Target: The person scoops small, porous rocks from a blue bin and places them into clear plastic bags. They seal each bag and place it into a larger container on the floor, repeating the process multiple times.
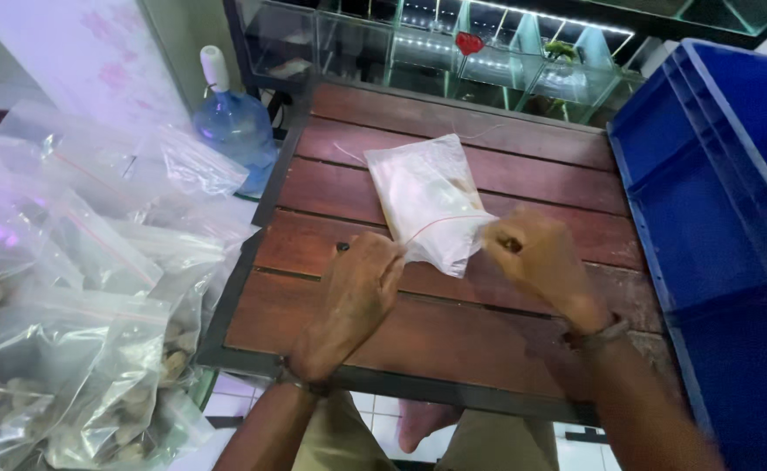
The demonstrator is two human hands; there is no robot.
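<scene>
Fingers of your left hand (pixel 357 292) are curled together and pinched on the near left corner of the clear plastic bag (pixel 427 201), right at its red zip line. Your right hand (pixel 536 262) is blurred, but its fingers look bunched and closed on the same strip at the bag's near right corner, so the sealing edge is stretched between your two hands.

That bag lies flat at the centre of the frame, on the slatted reddish-brown wooden table (pixel 453 340), its far end pointing toward the upper middle of the picture. Something pale sits inside it; what it is cannot be made out. A thin white thread (pixel 349 153) lies on the slats just beside the bag's far left corner.

Along the left edge of the frame you have a heap of clear zip bags (pixel 78 331), several with small pale lumps inside. Behind them, in the upper left, stands a blue water bottle (pixel 235 131) with a white pump top. A blue plastic crate (pixel 724 218) fills the right side, close against the table. Glass tanks (pixel 488 52) run across the top. A dark band (pixel 597 336) circles your right wrist.
</scene>
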